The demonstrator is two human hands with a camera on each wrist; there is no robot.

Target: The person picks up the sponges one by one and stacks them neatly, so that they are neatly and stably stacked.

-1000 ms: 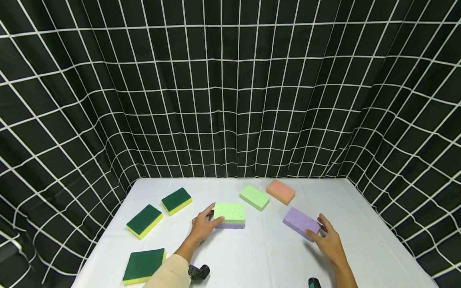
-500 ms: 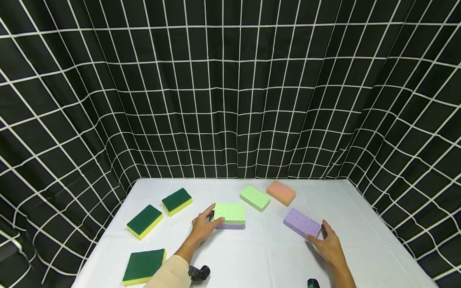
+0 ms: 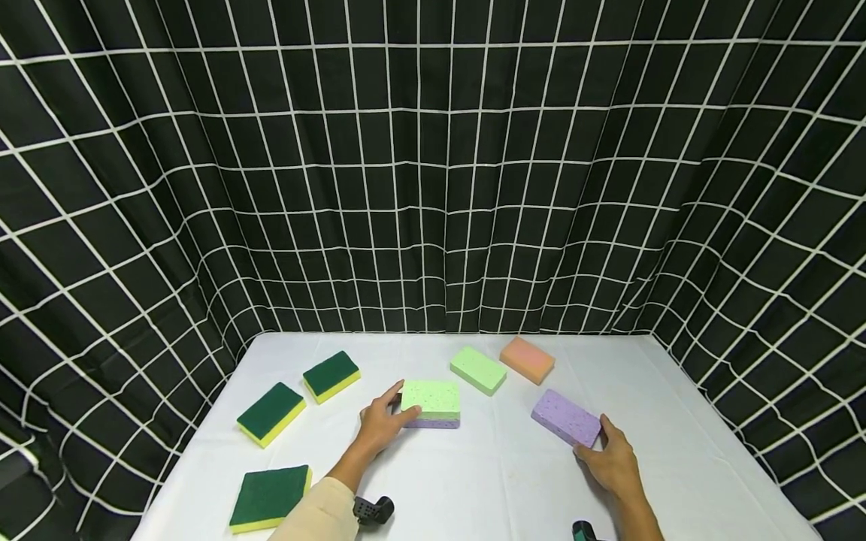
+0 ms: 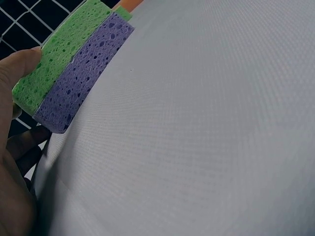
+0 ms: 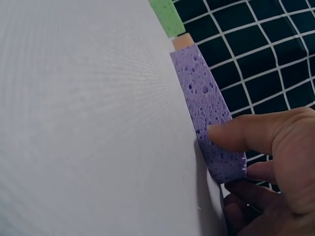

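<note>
My left hand (image 3: 382, 424) holds the left end of a speckled light-green sponge (image 3: 433, 398), its thumb on the near side. That sponge lies flat on top of a purple sponge (image 4: 81, 73), the long edges of the two lined up. To the right, my right hand (image 3: 614, 460) is at the near right end of another purple sponge (image 3: 565, 418), which lies flat and slanted on the white table. In the right wrist view the thumb (image 5: 236, 132) presses that sponge's long side, with a finger at its short end and other fingers curled below.
Behind lie a light-green sponge (image 3: 477, 370) and an orange sponge (image 3: 527, 359). On the left are three yellow sponges with dark-green scouring tops: a far one (image 3: 331, 373), a middle one (image 3: 271, 411) and a near one (image 3: 269, 496). A black gridded curtain (image 3: 433, 188) surrounds the white table (image 3: 501, 488).
My right hand has slid slightly toward me along the end of the purple sponge, its fingers now nearer the corner. The left hand and both stacked sponges have stayed in place.
</note>
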